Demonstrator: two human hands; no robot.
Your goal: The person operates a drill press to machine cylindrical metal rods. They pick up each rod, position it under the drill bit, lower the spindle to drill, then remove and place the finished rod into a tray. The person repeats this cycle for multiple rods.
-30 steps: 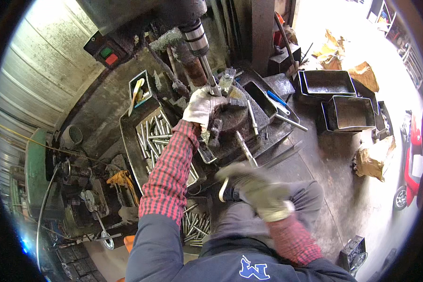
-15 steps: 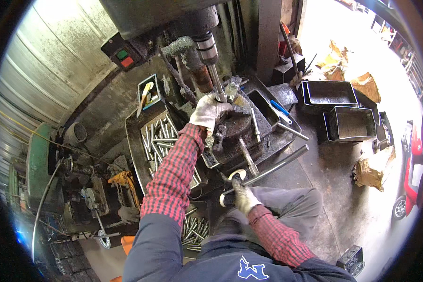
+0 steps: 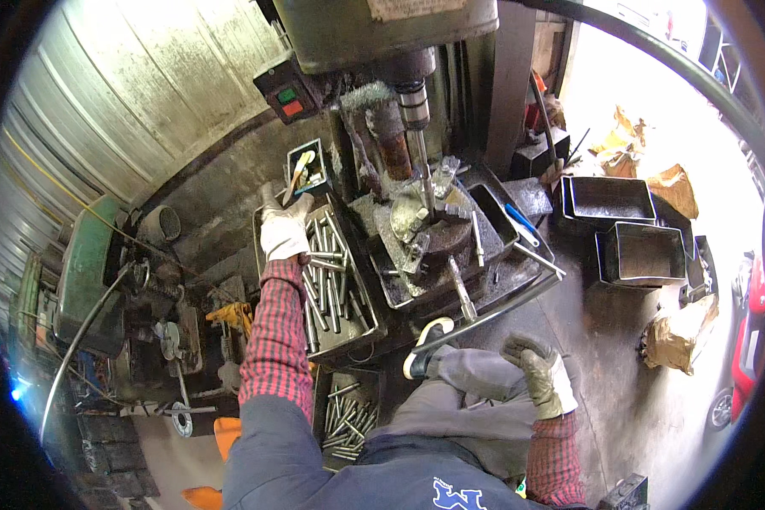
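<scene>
My left hand (image 3: 284, 228), in a pale work glove, reaches over the far left corner of a metal tray (image 3: 374, 327) holding several steel rods (image 3: 331, 272). Its fingers are apart around the lower end of a brush handle (image 3: 296, 183), which leans out of a small box (image 3: 317, 185); I see no grip on it. My right hand (image 3: 541, 376), also gloved, hovers above my right thigh with loosely bent fingers and nothing visible in them. Ahead, the drill (image 3: 422, 161) of a drill press points down at a chip-covered fixture (image 3: 438, 238).
A second bin of short rods (image 3: 348, 425) stands low beside my legs. A blue-handled tool (image 3: 523, 219) and loose rods lie on the machine table. Black metal bins (image 3: 646, 255) and torn brown sacks (image 3: 680, 336) are on the floor at right. A switch box (image 3: 289, 98) hangs at upper left.
My left hand has gone from the fixture under the drill to the brush box at left. My right hand has left a long grey bar and moved right. The view has shifted.
</scene>
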